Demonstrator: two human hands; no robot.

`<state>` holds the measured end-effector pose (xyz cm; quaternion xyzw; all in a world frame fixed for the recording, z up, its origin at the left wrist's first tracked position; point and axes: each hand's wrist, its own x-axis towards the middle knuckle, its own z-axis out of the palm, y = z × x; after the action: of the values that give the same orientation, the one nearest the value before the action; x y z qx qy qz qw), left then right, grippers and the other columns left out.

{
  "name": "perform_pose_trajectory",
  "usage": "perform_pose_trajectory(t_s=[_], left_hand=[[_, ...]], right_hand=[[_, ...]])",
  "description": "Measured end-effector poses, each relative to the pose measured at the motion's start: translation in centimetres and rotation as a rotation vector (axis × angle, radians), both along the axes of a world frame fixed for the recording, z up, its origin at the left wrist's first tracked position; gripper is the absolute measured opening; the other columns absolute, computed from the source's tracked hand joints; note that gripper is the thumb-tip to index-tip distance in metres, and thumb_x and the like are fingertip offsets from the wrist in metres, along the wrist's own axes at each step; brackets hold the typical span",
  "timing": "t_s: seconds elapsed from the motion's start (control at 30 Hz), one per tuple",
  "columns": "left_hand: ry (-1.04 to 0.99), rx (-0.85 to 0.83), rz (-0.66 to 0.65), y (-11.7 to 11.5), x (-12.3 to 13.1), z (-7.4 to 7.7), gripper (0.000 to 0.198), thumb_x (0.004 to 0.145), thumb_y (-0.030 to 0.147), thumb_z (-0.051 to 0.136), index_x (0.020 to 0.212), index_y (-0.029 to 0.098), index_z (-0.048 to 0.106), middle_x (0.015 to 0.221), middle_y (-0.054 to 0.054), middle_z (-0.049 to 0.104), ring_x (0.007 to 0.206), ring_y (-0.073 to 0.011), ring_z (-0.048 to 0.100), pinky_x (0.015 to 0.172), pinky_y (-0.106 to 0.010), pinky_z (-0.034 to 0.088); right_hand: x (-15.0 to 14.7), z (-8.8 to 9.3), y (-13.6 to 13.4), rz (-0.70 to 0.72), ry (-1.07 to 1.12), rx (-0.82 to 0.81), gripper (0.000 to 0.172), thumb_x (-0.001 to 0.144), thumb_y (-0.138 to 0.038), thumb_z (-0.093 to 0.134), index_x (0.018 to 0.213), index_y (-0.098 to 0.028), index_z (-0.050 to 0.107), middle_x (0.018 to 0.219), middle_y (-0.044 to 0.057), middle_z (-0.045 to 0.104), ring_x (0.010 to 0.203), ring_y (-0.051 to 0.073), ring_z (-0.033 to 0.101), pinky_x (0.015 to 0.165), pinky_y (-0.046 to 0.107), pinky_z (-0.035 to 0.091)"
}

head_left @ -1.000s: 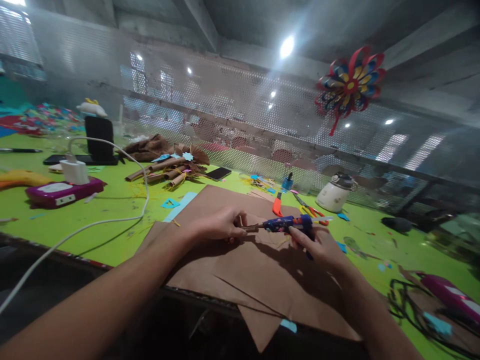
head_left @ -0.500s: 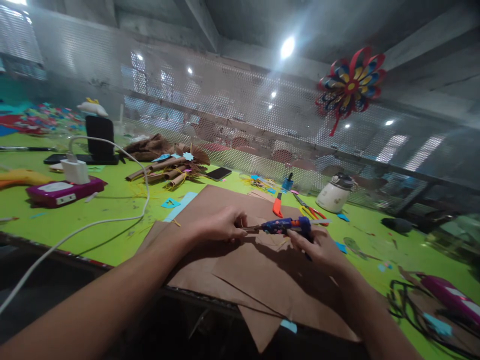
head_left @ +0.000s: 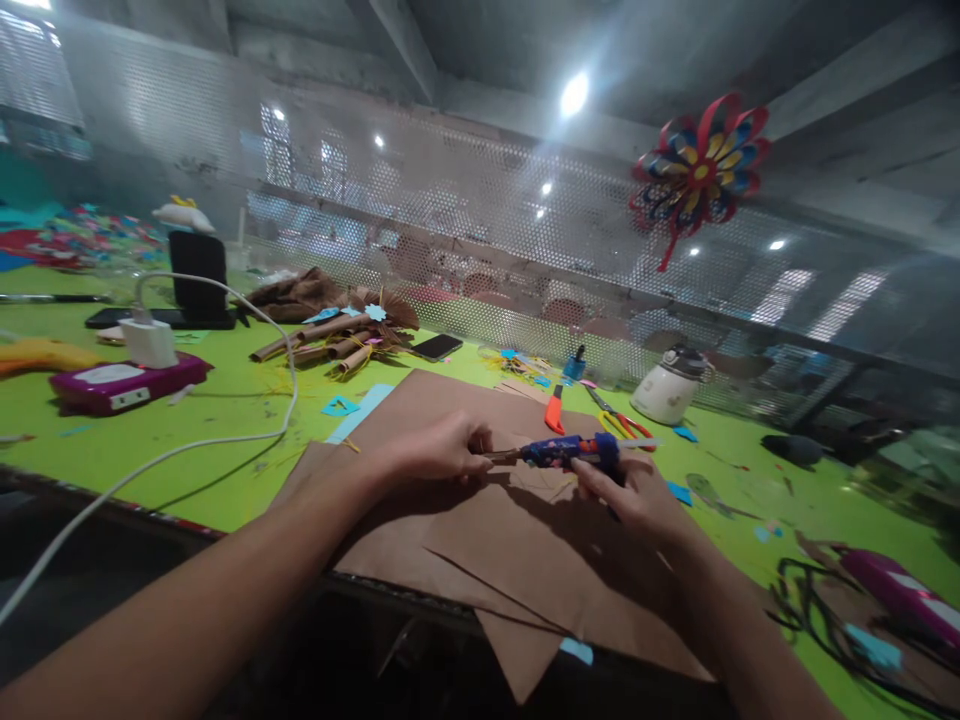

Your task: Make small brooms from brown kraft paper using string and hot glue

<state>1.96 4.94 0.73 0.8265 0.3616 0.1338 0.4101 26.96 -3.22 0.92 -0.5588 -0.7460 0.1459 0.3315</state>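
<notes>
My right hand [head_left: 626, 490] is wrapped round a blue hot glue gun [head_left: 555, 452], with a pale glue stick [head_left: 641, 442] poking out of its back end. The gun's nozzle points left, towards my left hand [head_left: 454, 450]. Between the fingertips of that hand is a thin brown piece [head_left: 504, 456], seemingly paper, close to the nozzle; its far part is hidden by the fingers. Beneath both hands lie overlapping sheets of brown paper [head_left: 480, 545], with one corner hanging over the table edge. A faint yellow strand [head_left: 559, 488] rests on the paper.
Beyond the paper are an orange-handled cutter [head_left: 555, 410], scissors [head_left: 626, 425] and a white jug [head_left: 667, 388]. Rolled brown paper tubes [head_left: 349, 348] lie behind, near a phone [head_left: 437, 347]. A white cable [head_left: 292, 380] runs from a purple power strip [head_left: 127, 383]; black cable [head_left: 787, 600] coils at right.
</notes>
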Motion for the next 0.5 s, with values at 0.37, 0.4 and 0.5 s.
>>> perform_pose_trajectory(t_s=[0.37,0.4,0.5], left_hand=[[0.028,-0.008,0.038,-0.81,0.11,0.64,0.006,0.075,0.020,0.051,0.075,0.015,0.056,0.065,-0.002,0.058,0.056,-0.0116,0.048,0.052,-0.025,0.031],[0.025,-0.007,0.036,-0.74,0.11,0.64,0.006,0.074,0.019,0.052,0.075,0.015,0.055,0.065,-0.002,0.058,0.056,-0.0116,0.047,0.052,-0.025,0.030],[0.008,0.003,0.027,-0.55,0.10,0.47,0.004,0.072,0.018,0.053,0.074,0.015,0.055,0.065,-0.002,0.058,0.056,-0.0114,0.046,0.052,-0.026,0.029]], right_hand=[[0.09,-0.16,0.10,-0.053,-0.023,0.052,0.039,0.085,-0.045,0.050,0.059,-0.017,0.058,0.053,0.002,0.051,0.052,0.014,0.045,0.051,0.028,0.032],[0.06,-0.16,0.08,-0.044,-0.018,0.040,0.039,0.085,-0.045,0.050,0.059,-0.017,0.058,0.053,0.002,0.051,0.052,0.014,0.045,0.051,0.028,0.032],[-0.16,-0.14,0.02,-0.021,-0.014,0.016,0.039,0.085,-0.045,0.050,0.059,-0.017,0.058,0.052,0.001,0.051,0.052,0.014,0.045,0.051,0.028,0.033]])
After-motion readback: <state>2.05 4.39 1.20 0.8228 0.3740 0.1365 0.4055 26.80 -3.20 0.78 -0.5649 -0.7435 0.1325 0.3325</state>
